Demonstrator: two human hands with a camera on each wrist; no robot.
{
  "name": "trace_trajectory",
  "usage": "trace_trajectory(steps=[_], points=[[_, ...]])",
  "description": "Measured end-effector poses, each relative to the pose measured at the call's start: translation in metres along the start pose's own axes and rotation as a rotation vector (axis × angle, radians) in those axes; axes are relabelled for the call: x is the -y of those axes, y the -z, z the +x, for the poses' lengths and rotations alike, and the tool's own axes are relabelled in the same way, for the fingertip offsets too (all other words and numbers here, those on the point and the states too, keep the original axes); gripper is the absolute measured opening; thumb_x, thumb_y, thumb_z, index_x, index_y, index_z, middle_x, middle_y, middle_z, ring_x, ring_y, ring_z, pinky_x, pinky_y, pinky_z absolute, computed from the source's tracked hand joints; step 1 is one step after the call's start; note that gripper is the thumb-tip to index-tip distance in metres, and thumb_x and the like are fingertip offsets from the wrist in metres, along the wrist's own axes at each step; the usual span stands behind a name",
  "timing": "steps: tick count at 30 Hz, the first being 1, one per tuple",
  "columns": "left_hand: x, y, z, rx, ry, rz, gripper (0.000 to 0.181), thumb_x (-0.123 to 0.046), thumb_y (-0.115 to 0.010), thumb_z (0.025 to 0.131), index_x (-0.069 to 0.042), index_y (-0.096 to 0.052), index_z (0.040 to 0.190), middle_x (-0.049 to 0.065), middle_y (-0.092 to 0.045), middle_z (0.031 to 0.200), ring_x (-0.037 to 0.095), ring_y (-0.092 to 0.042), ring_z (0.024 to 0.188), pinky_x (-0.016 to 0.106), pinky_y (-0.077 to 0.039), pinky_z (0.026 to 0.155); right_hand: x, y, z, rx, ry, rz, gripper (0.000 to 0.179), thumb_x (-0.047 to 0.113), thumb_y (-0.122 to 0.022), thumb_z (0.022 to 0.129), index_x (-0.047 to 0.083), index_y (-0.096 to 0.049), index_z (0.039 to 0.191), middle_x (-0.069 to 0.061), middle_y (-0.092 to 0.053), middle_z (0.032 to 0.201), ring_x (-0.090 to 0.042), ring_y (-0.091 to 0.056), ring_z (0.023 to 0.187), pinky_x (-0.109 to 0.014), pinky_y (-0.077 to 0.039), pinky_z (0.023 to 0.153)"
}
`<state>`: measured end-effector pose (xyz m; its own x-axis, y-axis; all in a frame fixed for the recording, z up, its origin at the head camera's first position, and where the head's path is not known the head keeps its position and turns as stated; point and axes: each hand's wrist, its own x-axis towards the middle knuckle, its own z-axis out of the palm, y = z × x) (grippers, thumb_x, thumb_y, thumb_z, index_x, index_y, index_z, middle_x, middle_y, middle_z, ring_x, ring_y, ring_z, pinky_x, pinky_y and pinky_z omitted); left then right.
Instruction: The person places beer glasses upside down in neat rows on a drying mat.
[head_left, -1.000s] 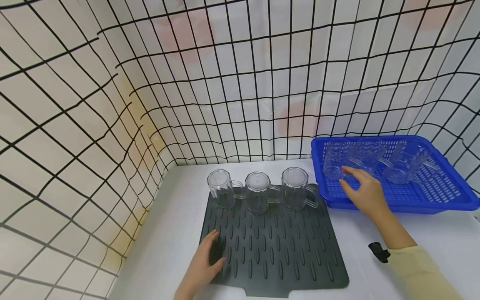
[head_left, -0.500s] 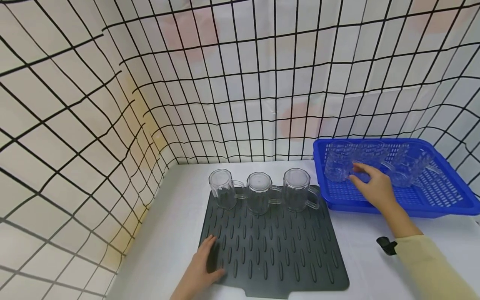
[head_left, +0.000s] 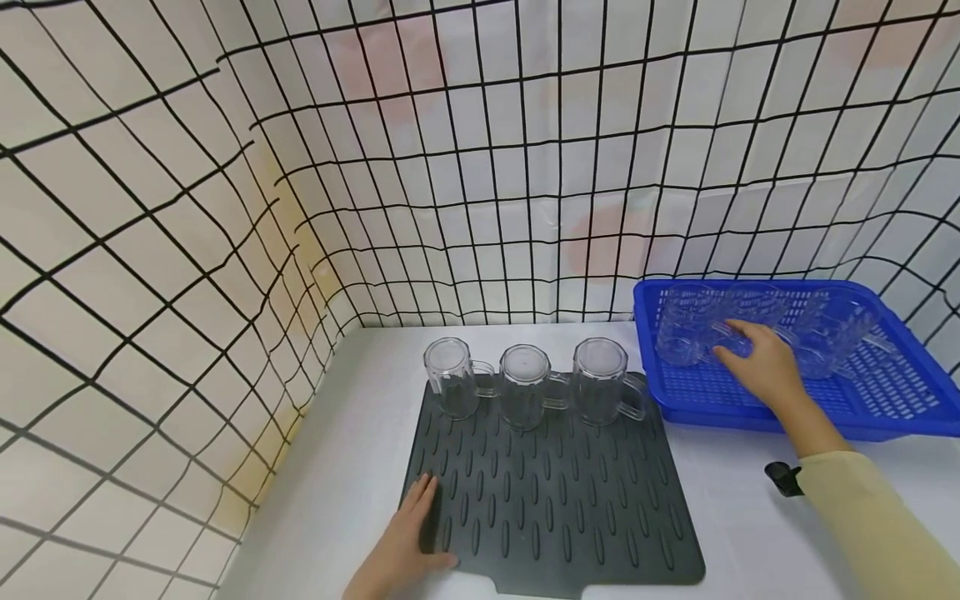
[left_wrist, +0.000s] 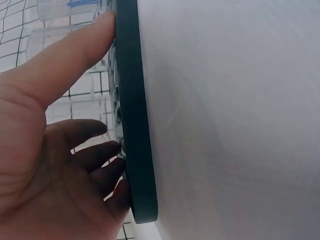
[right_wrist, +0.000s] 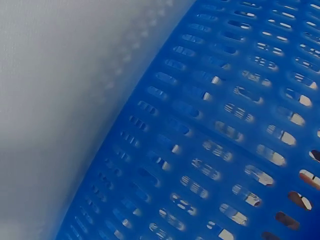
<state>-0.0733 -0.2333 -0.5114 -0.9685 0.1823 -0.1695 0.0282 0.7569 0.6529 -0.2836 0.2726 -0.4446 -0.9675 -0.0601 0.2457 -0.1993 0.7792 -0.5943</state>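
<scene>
My left hand (head_left: 402,542) rests at the front left corner of a dark ribbed drying mat (head_left: 555,500), fingers fairly straight along its edge. In the left wrist view, the thumb and fingertips of the left hand (left_wrist: 55,125) meet the mat's edge (left_wrist: 136,120). At the right, my right hand (head_left: 768,367) reaches into a blue basket (head_left: 660,400), thumb and fingers apart beside a clear glass mug (head_left: 678,346). Other glass mugs (head_left: 817,350) lie in the basket. The right wrist view shows mostly the basket's slotted wall (right_wrist: 200,125), which hides most of that hand.
Three upside-down glass mugs, a left one (head_left: 453,379), a middle one (head_left: 523,387) and a right one (head_left: 598,379), stand along the mat's back edge, handles to the right. Black wire mesh (head_left: 487,208) rises behind and at the left. The table (head_left: 330,442) is white.
My right hand has moved right and slightly back within the basket. My left hand has settled lower onto the mat's corner. The mugs on the mat keep their places.
</scene>
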Motion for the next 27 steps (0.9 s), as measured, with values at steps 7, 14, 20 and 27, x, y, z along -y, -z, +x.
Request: trace_trajectory(steps=[7, 14, 20, 27], points=[[0.0, 0.0, 0.0, 0.0, 0.001, 0.004, 0.108, -0.037, -0.086, 0.071, 0.001, -0.025, 0.152, 0.026, -0.014, 0.158, 0.052, -0.013, 0.141, 0.071, -0.024, 0.103, -0.005, -0.003, 0.005, 0.014, -0.026, 0.0, 0.061, 0.026, -0.054, 0.1, -0.01, -0.032, 0.145, -0.04, -0.036, 0.137, -0.06, -0.03, 0.125, -0.072, -0.03, 0.094], [-0.001, 0.001, -0.001, 0.011, 0.007, -0.008, 0.107, -0.036, -0.087, 0.071, 0.002, -0.026, 0.152, 0.027, -0.014, 0.158, 0.052, -0.014, 0.141, 0.071, -0.025, 0.102, -0.01, -0.005, 0.01, 0.049, -0.047, 0.002, 0.064, 0.029, -0.052, 0.101, -0.012, -0.03, 0.145, -0.041, -0.037, 0.136, -0.059, -0.034, 0.121, -0.071, -0.032, 0.092], [-0.002, 0.002, -0.001, 0.009, -0.004, 0.001, 0.106, -0.035, -0.087, 0.072, 0.002, -0.026, 0.151, 0.027, -0.014, 0.158, 0.052, -0.014, 0.141, 0.071, -0.026, 0.102, -0.012, -0.006, 0.014, 0.094, -0.078, 0.014, 0.068, 0.033, -0.051, 0.101, -0.013, -0.027, 0.145, -0.044, -0.037, 0.134, -0.06, -0.036, 0.119, -0.072, -0.035, 0.091], [-0.001, 0.001, -0.001, 0.008, 0.002, -0.006, 0.107, -0.036, -0.086, 0.072, 0.002, -0.027, 0.151, 0.027, -0.014, 0.158, 0.052, -0.014, 0.141, 0.071, -0.026, 0.102, -0.015, -0.007, 0.02, 0.106, -0.068, 0.004, 0.063, 0.028, -0.049, 0.102, -0.015, -0.029, 0.143, -0.043, -0.042, 0.13, -0.058, -0.04, 0.117, -0.07, -0.036, 0.091]])
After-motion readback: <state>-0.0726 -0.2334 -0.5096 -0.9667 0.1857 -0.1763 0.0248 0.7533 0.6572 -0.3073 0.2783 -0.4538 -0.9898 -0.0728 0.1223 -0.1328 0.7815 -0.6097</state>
